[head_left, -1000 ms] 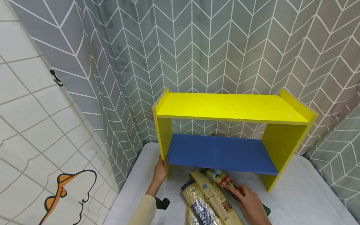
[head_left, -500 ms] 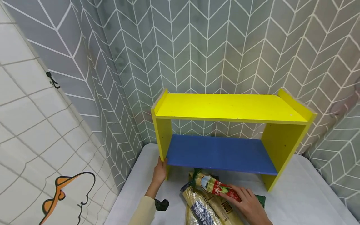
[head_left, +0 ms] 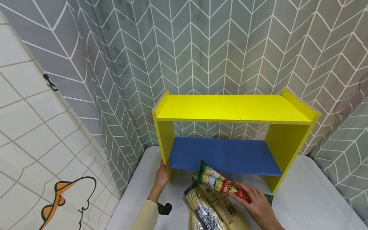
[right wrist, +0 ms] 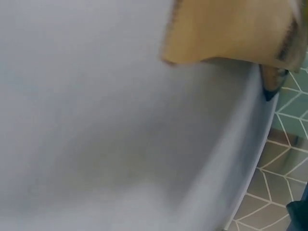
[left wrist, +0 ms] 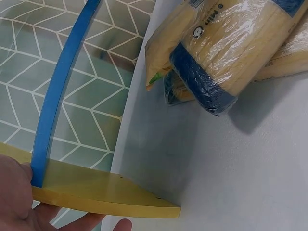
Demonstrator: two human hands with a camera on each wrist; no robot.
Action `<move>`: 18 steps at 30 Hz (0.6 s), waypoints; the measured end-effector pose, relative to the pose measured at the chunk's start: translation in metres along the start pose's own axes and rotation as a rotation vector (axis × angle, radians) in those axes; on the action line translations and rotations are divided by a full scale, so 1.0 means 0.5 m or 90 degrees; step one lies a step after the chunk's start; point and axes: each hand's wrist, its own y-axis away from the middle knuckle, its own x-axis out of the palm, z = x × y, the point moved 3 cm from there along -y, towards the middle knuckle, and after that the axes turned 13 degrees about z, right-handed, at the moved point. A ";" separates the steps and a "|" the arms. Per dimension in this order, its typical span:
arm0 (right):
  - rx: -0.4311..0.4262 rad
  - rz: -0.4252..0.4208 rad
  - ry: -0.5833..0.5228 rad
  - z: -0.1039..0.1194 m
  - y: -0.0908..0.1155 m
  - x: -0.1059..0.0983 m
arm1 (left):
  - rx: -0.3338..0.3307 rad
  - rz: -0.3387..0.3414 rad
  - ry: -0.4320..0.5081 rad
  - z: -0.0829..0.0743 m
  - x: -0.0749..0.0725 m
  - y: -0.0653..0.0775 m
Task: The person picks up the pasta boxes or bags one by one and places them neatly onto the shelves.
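Observation:
My left hand [head_left: 162, 175] grips the left side panel of a small yellow shelf unit [head_left: 230, 108]. In the left wrist view, the left hand [left wrist: 17, 192] has its thumb and fingers on either side of that yellow panel [left wrist: 91, 192]. My right hand [head_left: 256, 202] holds a red and green pasta packet [head_left: 217, 182] with its fingers over the top. The packet's far end is lifted in front of the blue shelf board [head_left: 218, 151]. Neither the right hand nor most of this packet shows in the right wrist view.
Several more pasta packets [head_left: 205, 210] lie piled on the white table [head_left: 304, 198], in front of and partly under the shelf unit. A packet's tan end [right wrist: 231, 33] shows in the right wrist view. Patterned curtains [head_left: 212, 48] hang behind and at the sides.
The red and green packet has been raised off the pile, its far end swinging up to the blue board's front edge. My left hand keeps its grip on the shelf panel.

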 end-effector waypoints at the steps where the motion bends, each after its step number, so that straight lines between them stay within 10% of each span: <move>1: 0.020 -0.008 0.002 -0.004 -0.002 -0.002 | 0.002 0.000 0.000 0.000 0.000 0.000; 18: 0.204 -0.043 -0.038 -0.034 -0.021 -0.017 | -0.007 0.005 0.004 -0.001 -0.001 0.001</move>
